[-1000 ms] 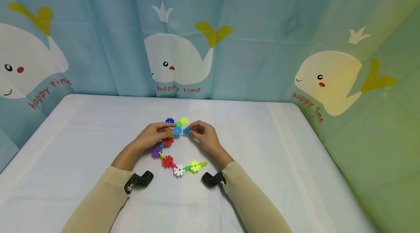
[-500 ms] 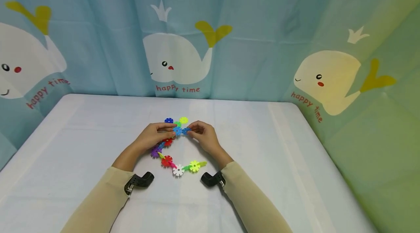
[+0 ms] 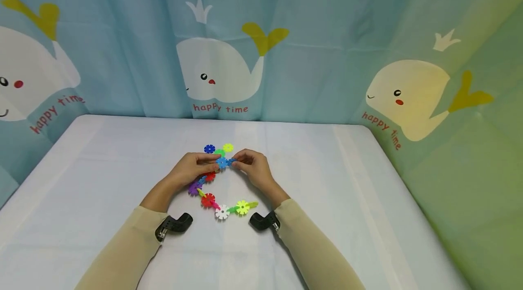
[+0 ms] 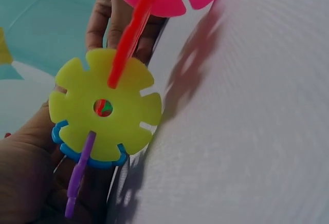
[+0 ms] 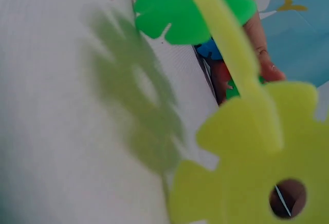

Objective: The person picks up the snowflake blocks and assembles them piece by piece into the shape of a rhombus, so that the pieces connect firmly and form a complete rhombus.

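Observation:
In the head view my left hand pinches a light blue snowflake disc at one end of a linked chain. My right hand pinches a second blue snowflake disc, whose edge meets the light blue one. The chain curves toward me through a purple disc, a red disc, a white disc and a yellow disc. Chain parts fill the wrist views: a yellow disc before the left hand and a green disc before the right. Fingers partly hide the chain's upper end.
Just beyond the hands lie a dark blue disc, a green disc and a yellow disc. A pale cloth covers the table. A whale-print curtain stands behind and along the right side.
My right hand has brought its blue disc leftward, from a small gap up against the light blue disc. My left hand has stayed nearly still.

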The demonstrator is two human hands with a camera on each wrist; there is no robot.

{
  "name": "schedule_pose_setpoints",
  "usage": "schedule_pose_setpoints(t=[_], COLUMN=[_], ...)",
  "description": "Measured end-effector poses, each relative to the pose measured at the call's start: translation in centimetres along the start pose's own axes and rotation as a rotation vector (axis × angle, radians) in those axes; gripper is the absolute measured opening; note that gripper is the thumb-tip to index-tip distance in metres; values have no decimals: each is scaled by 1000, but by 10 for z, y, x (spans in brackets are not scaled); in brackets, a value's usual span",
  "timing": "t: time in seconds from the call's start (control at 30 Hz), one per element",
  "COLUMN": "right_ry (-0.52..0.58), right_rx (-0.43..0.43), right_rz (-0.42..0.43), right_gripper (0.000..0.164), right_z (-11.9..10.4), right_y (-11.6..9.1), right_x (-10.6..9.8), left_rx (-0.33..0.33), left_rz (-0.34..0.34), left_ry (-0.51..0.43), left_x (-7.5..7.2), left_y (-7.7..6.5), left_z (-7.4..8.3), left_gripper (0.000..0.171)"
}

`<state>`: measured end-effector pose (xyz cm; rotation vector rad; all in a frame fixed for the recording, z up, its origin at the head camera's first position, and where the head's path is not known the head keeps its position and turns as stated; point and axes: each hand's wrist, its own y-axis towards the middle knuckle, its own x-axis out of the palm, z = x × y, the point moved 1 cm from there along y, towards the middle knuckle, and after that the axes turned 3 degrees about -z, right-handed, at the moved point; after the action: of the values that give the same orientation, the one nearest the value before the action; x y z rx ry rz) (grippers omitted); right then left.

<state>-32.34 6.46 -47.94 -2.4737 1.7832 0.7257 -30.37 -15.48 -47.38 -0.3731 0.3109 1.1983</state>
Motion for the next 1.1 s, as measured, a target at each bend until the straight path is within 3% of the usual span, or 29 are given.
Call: schedule_pose_setpoints(t=[0.43, 0.7, 1.03, 1.1], right_ry=[-79, -62, -56, -64], right_rx=[-39, -71, -3, 7], right_rz=[-4, -12, -21, -40], right_gripper=[5, 6, 12, 14], right_z=[-3, -5, -6, -16], right_y=[3, 4, 3, 0], right_x=[1, 3, 6, 5], left_rx=[-2, 14, -21, -29], left_rz=[1, -22, -37, -48], left_ry=[-69, -48, -73, -79], left_x=[0, -4, -4, -5], left_y=[0, 1, 2, 0], left_z=[0, 2, 1, 0], left_gripper=[45, 44, 49, 50])
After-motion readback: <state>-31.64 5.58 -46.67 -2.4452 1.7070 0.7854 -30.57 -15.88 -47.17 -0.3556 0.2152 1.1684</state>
